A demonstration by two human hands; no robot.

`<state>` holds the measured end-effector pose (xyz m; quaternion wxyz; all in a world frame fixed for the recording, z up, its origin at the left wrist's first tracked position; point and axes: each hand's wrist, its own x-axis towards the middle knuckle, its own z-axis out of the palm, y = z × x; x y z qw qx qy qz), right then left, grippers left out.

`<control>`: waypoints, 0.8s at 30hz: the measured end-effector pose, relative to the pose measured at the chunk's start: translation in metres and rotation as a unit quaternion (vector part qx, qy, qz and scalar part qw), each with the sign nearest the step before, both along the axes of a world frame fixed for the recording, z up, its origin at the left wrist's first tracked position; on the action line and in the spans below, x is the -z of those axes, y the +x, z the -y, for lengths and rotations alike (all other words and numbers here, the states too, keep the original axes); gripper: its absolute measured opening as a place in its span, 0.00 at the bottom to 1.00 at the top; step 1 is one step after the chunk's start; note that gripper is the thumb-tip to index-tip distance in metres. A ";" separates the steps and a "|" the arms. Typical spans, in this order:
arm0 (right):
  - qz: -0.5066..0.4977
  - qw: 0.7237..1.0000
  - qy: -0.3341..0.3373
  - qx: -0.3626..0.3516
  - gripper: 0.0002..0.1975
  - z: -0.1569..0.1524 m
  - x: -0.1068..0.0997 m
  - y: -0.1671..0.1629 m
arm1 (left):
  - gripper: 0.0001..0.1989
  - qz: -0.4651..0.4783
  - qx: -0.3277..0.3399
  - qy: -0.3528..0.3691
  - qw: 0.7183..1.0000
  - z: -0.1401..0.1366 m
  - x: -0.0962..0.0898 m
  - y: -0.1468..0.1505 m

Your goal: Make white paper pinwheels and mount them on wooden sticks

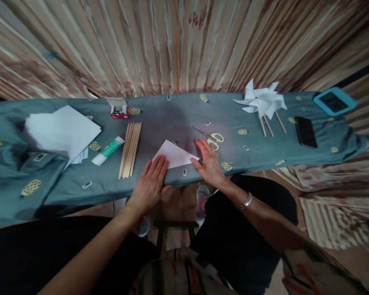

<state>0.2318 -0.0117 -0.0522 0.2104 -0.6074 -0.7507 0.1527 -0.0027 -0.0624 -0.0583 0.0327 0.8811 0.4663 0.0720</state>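
A white sheet of paper, folded into a triangle, lies flat near the front edge of the cloth-covered table. My left hand rests on its left corner, fingers stretched out and pressing down. At the right corner, the thumb of my right hand touches the paper while the other fingers reach forward, spread apart. Just beyond those fingers lies a pair of scissors with pale yellow-green handles, blades pointing back and left. Left of my left hand sits a row of several wooden sticks.
A glue stick, a stack of white paper and a small red box of metal bits are on the left. White paper pinwheels on sticks, a black phone and a blue-framed device lie right. Curtains hang behind.
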 end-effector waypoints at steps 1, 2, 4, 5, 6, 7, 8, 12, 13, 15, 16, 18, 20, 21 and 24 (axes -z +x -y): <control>0.003 1.000 0.002 0.004 0.29 0.001 0.000 0.003 | 0.37 0.002 -0.006 -0.001 1.000 0.003 0.001 -0.006; 0.005 1.000 0.004 0.008 0.29 0.002 0.001 0.006 | 0.37 0.005 -0.010 -0.005 1.000 0.006 0.001 -0.011; 0.009 1.000 0.010 0.013 0.28 0.004 0.001 0.011 | 0.37 0.012 -0.019 -0.011 1.000 0.014 0.001 -0.020; 0.011 1.000 0.013 0.013 0.28 0.004 0.002 0.013 | 0.36 0.015 -0.022 -0.012 1.000 0.018 0.001 -0.023; 0.012 1.000 0.016 0.013 0.28 0.005 0.002 0.014 | 0.36 0.018 -0.025 -0.011 0.999 0.022 0.001 -0.026; 0.012 1.000 0.019 0.012 0.27 0.005 0.003 0.016 | 0.36 0.019 -0.027 -0.008 0.999 0.025 0.001 -0.029; 0.011 1.000 0.023 0.011 0.27 0.006 0.003 0.017 | 0.36 0.020 -0.029 -0.004 0.999 0.029 0.001 -0.030; 0.007 0.999 0.043 0.011 0.26 0.007 0.007 0.020 | 0.39 0.028 -0.029 0.015 0.999 0.044 0.000 -0.037; 0.008 0.999 0.045 0.013 0.26 0.007 0.007 0.021 | 0.40 0.035 -0.032 0.020 0.999 0.048 0.000 -0.038; 0.011 0.999 0.043 0.016 0.26 0.007 0.008 0.022 | 0.42 0.048 -0.044 0.025 0.998 0.056 0.002 -0.039; 0.009 0.999 0.041 0.017 0.26 0.007 0.008 0.022 | 0.42 0.055 -0.051 0.027 0.997 0.060 0.003 -0.039; -0.009 0.999 0.041 0.012 0.25 0.004 0.005 0.022 | 0.42 0.069 -0.069 0.028 0.995 0.068 0.005 -0.038; -0.039 0.998 0.050 -0.001 0.24 0.000 -0.001 0.019 | 0.41 0.091 -0.096 0.026 0.991 0.076 0.007 -0.035; -0.052 0.997 0.055 -0.011 0.23 -0.002 -0.005 0.017 | 0.40 0.105 -0.111 0.022 0.988 0.079 0.006 -0.033; -0.070 0.994 0.057 -0.055 0.23 -0.008 -0.015 0.007 | 0.39 0.147 -0.140 0.010 0.979 0.085 0.002 -0.024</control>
